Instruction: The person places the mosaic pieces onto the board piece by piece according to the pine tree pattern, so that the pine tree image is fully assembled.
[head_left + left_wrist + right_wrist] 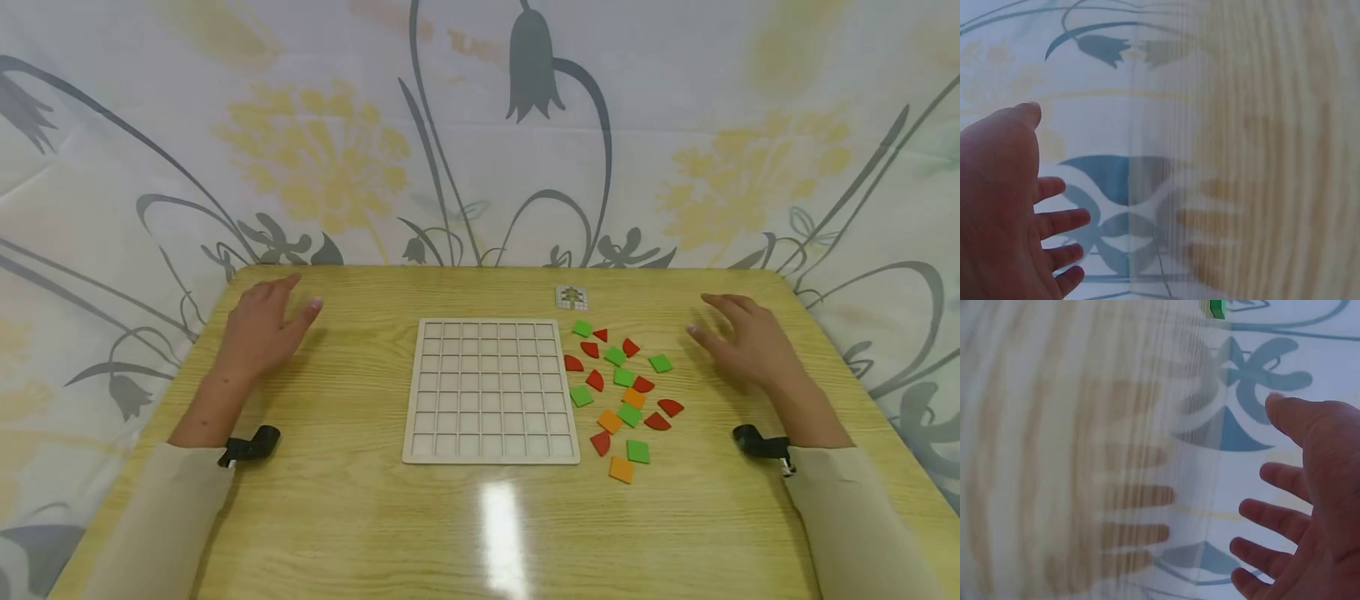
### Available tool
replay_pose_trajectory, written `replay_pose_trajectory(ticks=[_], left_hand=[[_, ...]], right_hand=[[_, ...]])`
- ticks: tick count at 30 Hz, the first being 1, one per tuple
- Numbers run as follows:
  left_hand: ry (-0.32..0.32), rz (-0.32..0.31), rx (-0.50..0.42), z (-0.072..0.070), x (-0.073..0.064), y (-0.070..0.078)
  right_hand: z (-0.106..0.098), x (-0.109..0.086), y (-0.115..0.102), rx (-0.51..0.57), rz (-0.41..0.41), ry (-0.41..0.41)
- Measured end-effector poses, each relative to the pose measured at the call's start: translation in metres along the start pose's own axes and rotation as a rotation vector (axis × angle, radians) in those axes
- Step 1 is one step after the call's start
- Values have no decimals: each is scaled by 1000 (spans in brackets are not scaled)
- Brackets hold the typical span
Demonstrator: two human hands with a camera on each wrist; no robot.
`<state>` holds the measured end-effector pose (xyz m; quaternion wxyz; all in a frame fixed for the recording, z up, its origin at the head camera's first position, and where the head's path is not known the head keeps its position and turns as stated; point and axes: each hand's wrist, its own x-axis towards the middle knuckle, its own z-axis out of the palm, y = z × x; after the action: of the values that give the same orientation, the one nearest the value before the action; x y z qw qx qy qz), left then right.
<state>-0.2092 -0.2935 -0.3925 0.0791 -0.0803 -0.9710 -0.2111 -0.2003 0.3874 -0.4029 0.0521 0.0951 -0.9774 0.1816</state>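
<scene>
Fingers relaxed, a person's left hand (pixel 262 321) and right hand (pixel 742 337) are well apart, just past nine and just before three o'clock of the board (pixel 491 382). Open table (pixel 337 517) borders the board's nine-o'clock edge; tiles (pixel 624 377) crowd its three-o'clock edge, and a card (pixel 572 297) lies near the table's twelve-o'clock edge.

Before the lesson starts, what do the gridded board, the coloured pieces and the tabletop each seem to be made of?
Gridded board: probably thin wood, matte; it is pale and evenly toned, though plastic is possible.
Coloured pieces: painted wood or plastic; their flat, solid colours leave it open.
Tabletop: varnished wood or wood-look laminate, glossy; streaked grain and a bright reflection show.
</scene>
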Motion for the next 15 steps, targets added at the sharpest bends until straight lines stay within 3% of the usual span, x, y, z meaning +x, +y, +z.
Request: replay_pose_trajectory(ticks=[7, 15], left_hand=[[-37, 41, -82, 8, -3, 19], [-93, 70, -122, 11, -18, 46]], right_hand=[[1, 4, -18, 51, -56, 43], [5, 14, -49, 78, -124, 10]])
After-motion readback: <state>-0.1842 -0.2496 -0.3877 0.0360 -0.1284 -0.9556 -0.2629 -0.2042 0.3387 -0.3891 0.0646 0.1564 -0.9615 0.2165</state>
